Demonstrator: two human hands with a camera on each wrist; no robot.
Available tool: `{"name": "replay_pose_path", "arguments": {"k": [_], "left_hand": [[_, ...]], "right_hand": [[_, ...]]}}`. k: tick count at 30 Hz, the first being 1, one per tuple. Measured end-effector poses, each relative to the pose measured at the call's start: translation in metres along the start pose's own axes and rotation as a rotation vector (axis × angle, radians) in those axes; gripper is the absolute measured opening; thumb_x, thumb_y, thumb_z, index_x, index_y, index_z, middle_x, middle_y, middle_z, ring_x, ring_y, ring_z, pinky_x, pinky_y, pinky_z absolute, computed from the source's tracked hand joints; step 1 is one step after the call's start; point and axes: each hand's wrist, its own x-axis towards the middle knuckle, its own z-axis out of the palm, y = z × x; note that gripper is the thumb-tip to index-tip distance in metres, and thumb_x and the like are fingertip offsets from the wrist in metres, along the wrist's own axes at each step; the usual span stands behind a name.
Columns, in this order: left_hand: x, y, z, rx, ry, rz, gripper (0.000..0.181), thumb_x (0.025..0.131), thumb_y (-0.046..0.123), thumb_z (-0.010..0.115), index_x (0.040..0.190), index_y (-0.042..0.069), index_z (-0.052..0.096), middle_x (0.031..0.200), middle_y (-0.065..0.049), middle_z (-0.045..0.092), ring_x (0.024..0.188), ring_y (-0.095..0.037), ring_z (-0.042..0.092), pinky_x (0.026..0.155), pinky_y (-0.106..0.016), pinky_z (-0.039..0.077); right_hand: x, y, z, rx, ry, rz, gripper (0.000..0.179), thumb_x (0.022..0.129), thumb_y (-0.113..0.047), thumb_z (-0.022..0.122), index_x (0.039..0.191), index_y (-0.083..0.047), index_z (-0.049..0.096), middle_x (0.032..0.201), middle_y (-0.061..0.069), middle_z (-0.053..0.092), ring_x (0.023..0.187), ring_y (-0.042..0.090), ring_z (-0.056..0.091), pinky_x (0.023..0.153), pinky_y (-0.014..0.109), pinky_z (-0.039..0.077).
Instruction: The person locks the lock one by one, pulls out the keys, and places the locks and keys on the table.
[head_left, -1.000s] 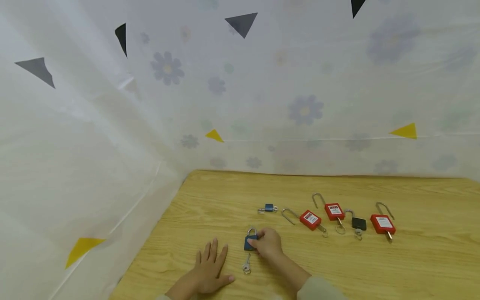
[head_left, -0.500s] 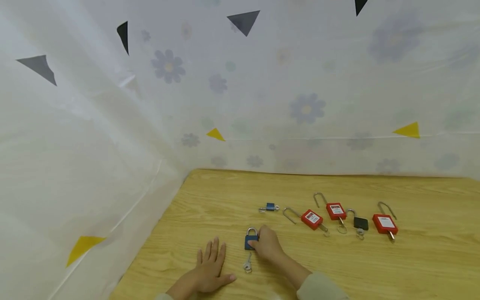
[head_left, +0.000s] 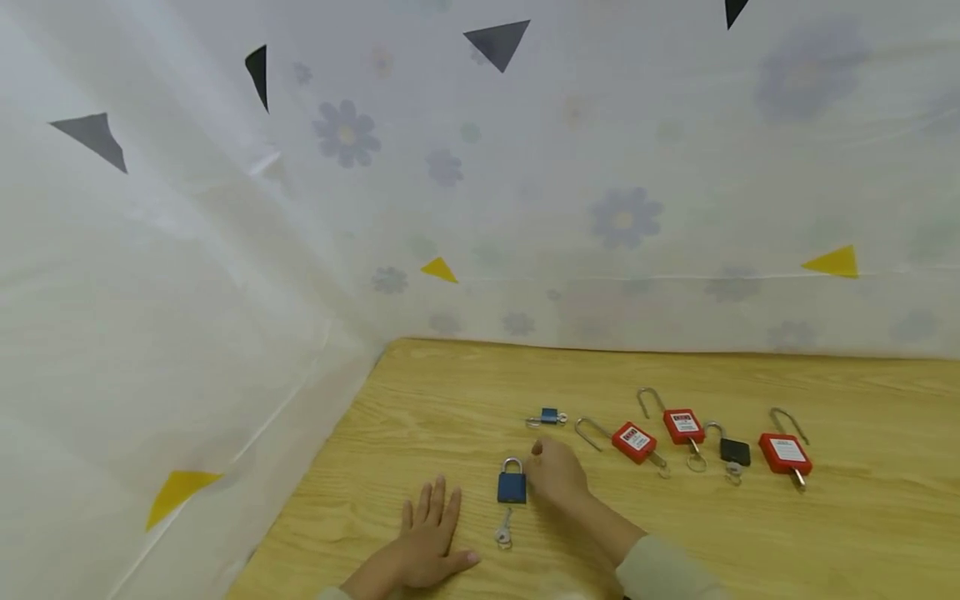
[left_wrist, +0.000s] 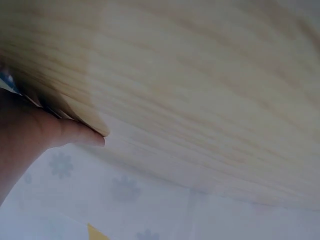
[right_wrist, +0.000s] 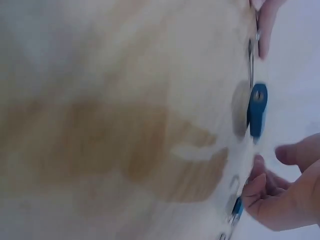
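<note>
A blue padlock (head_left: pixel 512 487) lies on the wooden table, its shackle pointing away from me. Just below it are small keys on a ring (head_left: pixel 504 533). My right hand (head_left: pixel 558 475) is close to the padlock's right side and holds nothing. In the right wrist view, the fingers of that hand (right_wrist: pixel 287 185) are loosely curled, apart from the blue padlock (right_wrist: pixel 257 112), whose keyhole shows. To the left of the keys, my left hand (head_left: pixel 427 550) rests flat on the tabletop with fingers spread. The left wrist view shows part of that hand (left_wrist: pixel 75 132) against the wood.
Farther back lies a small blue padlock (head_left: pixel 550 416) with keys. To its right are red padlocks (head_left: pixel 633 442) with raised shackles and a black padlock (head_left: pixel 735 452), keys attached. White patterned sheeting (head_left: pixel 525 200) hangs behind the table (head_left: pixel 435 392) and along its left side.
My right hand has let go of the blue padlock and drawn slightly to the right. The padlock and keys stay put, as does my left hand; the head view has shifted a little.
</note>
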Motion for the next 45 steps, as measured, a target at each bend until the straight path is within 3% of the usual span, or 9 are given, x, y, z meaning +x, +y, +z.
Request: {"name": "replay_pose_path", "arguments": {"k": [4, 8, 12, 17, 24, 31, 38, 45], "left_hand": [[0.001, -0.002, 0.002, -0.012, -0.011, -0.004, 0.093, 0.089, 0.056, 0.045, 0.145, -0.007, 0.007, 0.148, -0.036, -0.011, 0.134, -0.055, -0.01, 0.1, -0.074, -0.004], [0.0, -0.003, 0.005, -0.006, 0.003, -0.031, 0.092, 0.088, 0.056, 0.047, 0.145, -0.005, 0.009, 0.149, -0.034, -0.009, 0.136, -0.054, -0.007, 0.101, -0.073, -0.002], [-0.002, -0.003, 0.006, 0.024, 0.029, -0.038, 0.088, 0.089, 0.054, 0.047, 0.145, -0.004, 0.012, 0.15, -0.033, -0.007, 0.137, -0.052, -0.004, 0.102, -0.073, 0.002], [0.001, -0.001, 0.005, 0.045, 0.042, -0.024, 0.087, 0.09, 0.055, 0.045, 0.146, -0.003, 0.013, 0.151, -0.032, -0.007, 0.138, -0.051, -0.004, 0.103, -0.072, 0.003], [0.005, 0.0, 0.006, 0.059, 0.03, -0.047, 0.089, 0.088, 0.057, 0.047, 0.146, -0.002, 0.014, 0.151, -0.03, -0.005, 0.138, -0.05, -0.002, 0.105, -0.071, 0.005], [0.005, -0.003, 0.005, 0.045, 0.028, -0.061, 0.087, 0.088, 0.053, 0.051, 0.145, -0.003, 0.015, 0.151, -0.032, -0.001, 0.138, -0.051, 0.0, 0.105, -0.071, 0.006], [0.004, -0.002, 0.004, 0.035, 0.031, -0.056, 0.086, 0.088, 0.05, 0.052, 0.145, -0.004, 0.017, 0.151, -0.032, -0.001, 0.138, -0.051, 0.001, 0.104, -0.071, 0.006], [0.004, -0.002, 0.005, 0.043, 0.051, -0.045, 0.088, 0.088, 0.053, 0.052, 0.145, -0.004, 0.018, 0.15, -0.033, 0.0, 0.138, -0.051, 0.001, 0.104, -0.071, 0.006]], "right_hand": [[0.017, 0.012, -0.012, -0.006, 0.122, -0.119, 0.022, 0.087, -0.001, 0.052, 0.104, 0.008, 0.062, 0.078, 0.014, 0.062, 0.062, 0.018, 0.052, 0.051, 0.026, 0.042], [0.03, 0.022, -0.019, -0.082, 0.176, -0.185, 0.021, 0.087, -0.002, 0.055, 0.104, 0.007, 0.065, 0.096, 0.021, 0.063, 0.084, 0.029, 0.056, 0.068, 0.038, 0.049], [0.04, 0.029, -0.022, -0.17, 0.17, -0.222, 0.022, 0.088, -0.006, 0.057, 0.105, 0.006, 0.065, 0.104, 0.024, 0.062, 0.094, 0.037, 0.054, 0.076, 0.048, 0.047], [0.053, 0.032, -0.023, -0.333, 0.133, -0.257, 0.027, 0.09, -0.01, 0.057, 0.112, 0.005, 0.063, 0.109, 0.023, 0.06, 0.098, 0.038, 0.052, 0.076, 0.049, 0.047], [0.066, 0.033, -0.02, -0.457, 0.074, -0.207, 0.027, 0.089, -0.015, 0.06, 0.111, 0.0, 0.065, 0.107, 0.021, 0.061, 0.097, 0.036, 0.051, 0.075, 0.049, 0.047], [0.071, 0.032, -0.01, -0.414, 0.09, -0.146, 0.022, 0.077, -0.013, 0.074, 0.093, 0.0, 0.065, 0.093, 0.018, 0.061, 0.09, 0.032, 0.05, 0.073, 0.047, 0.046], [0.063, 0.024, -0.012, -0.304, 0.088, -0.047, 0.015, 0.072, 0.002, 0.065, 0.085, 0.005, 0.057, 0.081, 0.019, 0.063, 0.081, 0.033, 0.051, 0.066, 0.043, 0.047], [0.057, 0.02, -0.015, -0.227, 0.058, -0.021, 0.015, 0.071, -0.001, 0.068, 0.081, 0.009, 0.062, 0.078, 0.018, 0.062, 0.081, 0.033, 0.05, 0.068, 0.043, 0.046]]}}
